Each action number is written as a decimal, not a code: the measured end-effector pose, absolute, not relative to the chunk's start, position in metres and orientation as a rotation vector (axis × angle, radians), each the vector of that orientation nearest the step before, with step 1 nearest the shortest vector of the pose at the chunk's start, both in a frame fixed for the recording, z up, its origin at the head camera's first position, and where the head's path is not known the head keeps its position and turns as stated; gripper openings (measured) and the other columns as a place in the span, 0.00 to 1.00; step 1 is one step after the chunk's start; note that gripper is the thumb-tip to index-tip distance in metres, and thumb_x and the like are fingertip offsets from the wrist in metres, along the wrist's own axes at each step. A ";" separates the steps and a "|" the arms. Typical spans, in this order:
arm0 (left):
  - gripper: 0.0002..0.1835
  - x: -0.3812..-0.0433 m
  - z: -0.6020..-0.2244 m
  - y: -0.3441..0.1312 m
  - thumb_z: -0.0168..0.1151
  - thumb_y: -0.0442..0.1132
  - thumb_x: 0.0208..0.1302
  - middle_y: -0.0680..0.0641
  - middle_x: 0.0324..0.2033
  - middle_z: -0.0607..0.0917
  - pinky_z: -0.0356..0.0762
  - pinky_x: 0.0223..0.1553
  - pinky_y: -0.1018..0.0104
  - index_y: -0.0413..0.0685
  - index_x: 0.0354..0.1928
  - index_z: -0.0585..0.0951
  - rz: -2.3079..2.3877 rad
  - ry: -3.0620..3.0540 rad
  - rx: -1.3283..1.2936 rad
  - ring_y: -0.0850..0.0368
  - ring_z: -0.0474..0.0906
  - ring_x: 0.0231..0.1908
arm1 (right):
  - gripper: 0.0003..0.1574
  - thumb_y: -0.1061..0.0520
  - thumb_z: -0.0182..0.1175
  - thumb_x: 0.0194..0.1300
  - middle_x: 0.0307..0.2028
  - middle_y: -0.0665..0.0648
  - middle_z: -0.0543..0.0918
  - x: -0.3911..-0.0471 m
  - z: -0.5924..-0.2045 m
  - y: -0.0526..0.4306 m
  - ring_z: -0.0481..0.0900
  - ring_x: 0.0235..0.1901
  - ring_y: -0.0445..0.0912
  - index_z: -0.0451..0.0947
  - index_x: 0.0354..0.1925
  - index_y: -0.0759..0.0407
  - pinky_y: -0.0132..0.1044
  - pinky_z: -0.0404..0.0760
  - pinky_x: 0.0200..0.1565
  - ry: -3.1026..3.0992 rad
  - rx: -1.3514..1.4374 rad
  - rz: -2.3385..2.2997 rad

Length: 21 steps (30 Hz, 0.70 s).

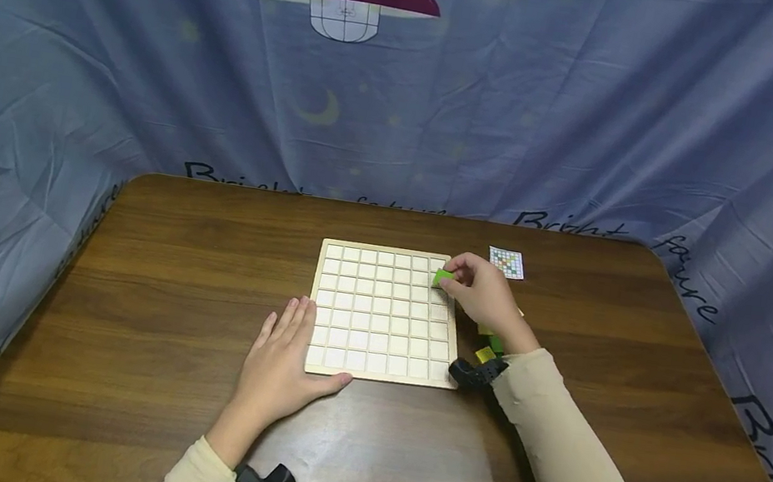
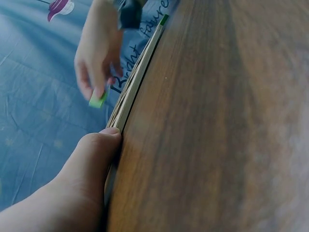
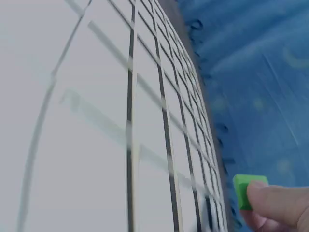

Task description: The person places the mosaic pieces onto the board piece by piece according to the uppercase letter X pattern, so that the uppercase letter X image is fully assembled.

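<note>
A pale wooden grid board [image 1: 365, 376] with rows of square cells lies on the table. My right hand [image 1: 486, 292] pinches a green square tile [image 1: 442, 278] between thumb and fingers, over the board's far right corner. In the right wrist view the green tile [image 3: 248, 191] shows above the board's surface, with the thumb across its face. My left hand [image 1: 281, 363] lies at the board's near left corner, fingers straight along the left side and thumb against the front edge. The left wrist view shows that thumb [image 2: 99, 150] touching the board's edge [image 2: 137, 79].
Several green and yellow tiles [image 1: 486, 354] lie right of the board, partly under the right forearm. A small card with a coloured grid pattern [image 1: 507, 263] lies beyond the right hand. Behind the wooden table [image 1: 201, 262] hangs a blue printed curtain [image 1: 454, 100].
</note>
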State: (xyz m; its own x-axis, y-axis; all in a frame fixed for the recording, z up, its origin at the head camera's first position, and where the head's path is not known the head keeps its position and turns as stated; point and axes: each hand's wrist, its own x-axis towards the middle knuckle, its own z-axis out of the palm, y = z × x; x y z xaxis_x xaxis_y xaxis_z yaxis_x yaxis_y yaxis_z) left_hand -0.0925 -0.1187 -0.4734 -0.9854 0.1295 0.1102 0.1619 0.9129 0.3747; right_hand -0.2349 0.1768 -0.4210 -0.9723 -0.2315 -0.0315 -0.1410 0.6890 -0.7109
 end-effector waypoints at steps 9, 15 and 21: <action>0.67 -0.093 -0.474 -0.120 0.55 0.83 0.48 0.42 0.77 0.54 0.44 0.78 0.49 0.40 0.77 0.52 -0.588 -2.999 -0.224 0.50 0.47 0.79 | 0.10 0.52 0.65 0.67 0.40 0.53 0.81 -0.257 -0.425 0.105 0.77 0.37 0.48 0.78 0.45 0.51 0.39 0.77 0.36 2.658 -0.403 -1.212; 0.67 -0.093 -0.474 -0.120 0.54 0.83 0.48 0.42 0.77 0.54 0.43 0.78 0.49 0.40 0.78 0.52 -0.567 -3.006 -0.224 0.50 0.47 0.78 | 0.09 0.51 0.65 0.67 0.38 0.52 0.80 -0.255 -0.430 0.070 0.77 0.36 0.47 0.78 0.45 0.50 0.39 0.76 0.37 2.646 -0.457 -1.206; 0.67 -0.093 -0.474 -0.119 0.56 0.82 0.48 0.41 0.77 0.56 0.45 0.78 0.49 0.39 0.77 0.54 -0.571 -2.983 -0.224 0.49 0.49 0.78 | 0.08 0.51 0.65 0.67 0.37 0.49 0.81 -0.252 -0.437 0.051 0.78 0.38 0.43 0.80 0.43 0.50 0.38 0.78 0.43 2.721 -0.538 -1.102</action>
State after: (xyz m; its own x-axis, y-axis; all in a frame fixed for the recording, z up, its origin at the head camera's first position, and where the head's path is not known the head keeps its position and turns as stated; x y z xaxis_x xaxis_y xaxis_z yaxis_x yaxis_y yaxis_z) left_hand -0.0928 -0.1191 -0.4737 -0.9845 0.1260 0.1220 0.1621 0.9190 0.3593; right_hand -0.2517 0.0508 -0.4367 -0.9232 -0.3842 -0.0098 -0.2691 0.6644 -0.6973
